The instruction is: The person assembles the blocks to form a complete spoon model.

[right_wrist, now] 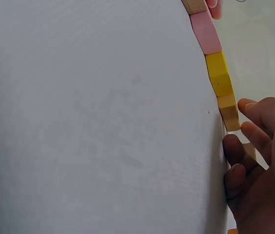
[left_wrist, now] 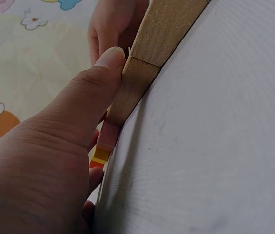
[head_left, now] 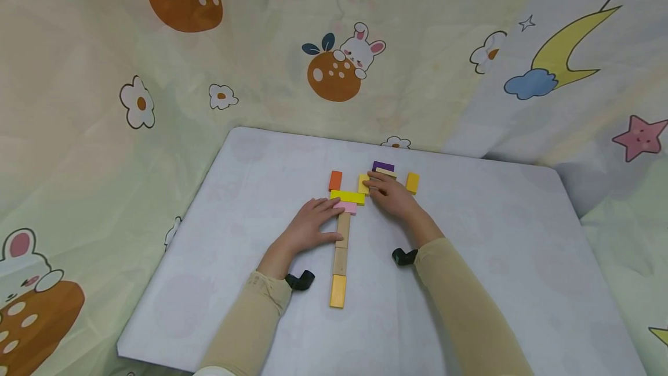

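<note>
- The left hand is spread, thumb and fingers well apart; in the left wrist view its thumb lies along the upper edge of a wooden block, while in the head view its fingertips reach over a pink block.
- The right hand has its fingers loosely bent at a pale yellow block; the fingertips are close against it — whether any of them grips it cannot be told.
- The blocks sit mid-table in a line; nearest the person is an amber block, then a second wooden block, then the first one; the pink block lies crosswise past these, with a bright yellow block crosswise beyond it.
- A red-orange block stands off the bright yellow one's left end; the pale yellow block is at its right end.
- A purple block lies beyond the right fingertips — a further wooden piece just before it; an orange-yellow block is apart, to their right.
- A white table holds everything; a printed cloth hangs behind.
</note>
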The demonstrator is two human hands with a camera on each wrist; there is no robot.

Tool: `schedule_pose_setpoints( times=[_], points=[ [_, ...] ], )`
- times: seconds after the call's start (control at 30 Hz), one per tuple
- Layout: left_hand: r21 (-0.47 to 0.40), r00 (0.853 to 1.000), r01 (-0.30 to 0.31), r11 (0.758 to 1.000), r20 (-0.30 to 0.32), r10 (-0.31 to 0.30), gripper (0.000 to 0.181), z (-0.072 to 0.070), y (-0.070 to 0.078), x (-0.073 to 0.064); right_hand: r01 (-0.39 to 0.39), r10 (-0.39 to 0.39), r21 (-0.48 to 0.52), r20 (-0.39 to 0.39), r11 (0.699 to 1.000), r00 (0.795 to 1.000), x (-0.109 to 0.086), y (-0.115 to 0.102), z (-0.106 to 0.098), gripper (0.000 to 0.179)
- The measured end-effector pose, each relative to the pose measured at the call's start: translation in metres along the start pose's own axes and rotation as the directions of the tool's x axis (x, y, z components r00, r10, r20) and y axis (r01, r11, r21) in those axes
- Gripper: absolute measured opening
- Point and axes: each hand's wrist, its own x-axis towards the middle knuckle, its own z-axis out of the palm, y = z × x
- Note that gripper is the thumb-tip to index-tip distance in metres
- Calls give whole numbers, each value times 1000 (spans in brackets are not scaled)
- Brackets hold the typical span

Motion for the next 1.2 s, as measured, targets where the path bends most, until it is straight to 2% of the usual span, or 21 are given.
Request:
schedule_pose_setpoints(
  times=[0.1, 0.2, 0.33, 0.5, 0.63, 0.8, 1.2],
  points=[
    [-1, 1000, 1, 1000, -5, -1, 75, 0, 0, 0, 7, -6, 15, -37, 1000, 999, -3, -1, -1, 37],
    [-8, 1000, 1, 1000, -10, -1, 75, 0, 0, 0, -2, 8, 46, -118, 999, 993, -7, 0, -2, 36],
    [-11, 1000, -2, 1000, -9, 2, 75, 1, -1, 0, -36, 57, 94, -233, 995, 971, -12, 3, -4, 36],
    [-9, 1000, 5, 1000, -4, -5, 76, 3, -2, 0, -73, 105, 114, -310, 991, 945, -11, 11, -7, 37],
    [-17, 1000, 11, 1000, -9, -11, 76, 4, -3, 0, -105, 132, 101, -317, 989, 939, -8, 16, -8, 39],
    [-26, 1000, 16, 1000, 1, -16, 77, 5, -2, -1, -131, 151, 90, -284, 987, 947, -8, 18, -8, 39],
    [-23, 999, 31, 999, 9, -31, 77, 4, -1, 1, -101, 128, 116, -249, 988, 960, -17, 18, -7, 30]
  ],
)
